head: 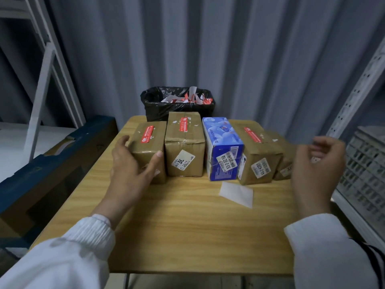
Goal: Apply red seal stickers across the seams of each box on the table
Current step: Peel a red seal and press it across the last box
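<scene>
Five boxes (184,147) stand side by side across the desk (187,226) at its back. A slip (236,192) lies before them, right of middle. Behind the desk stands a bin (158,109); right, a crate (364,167).

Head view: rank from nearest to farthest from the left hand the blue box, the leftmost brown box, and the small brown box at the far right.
1. Leftmost brown box, gripped by the left hand, left end of the row.
2. Blue box, middle of the row.
3. Small brown box, far right end.
</scene>
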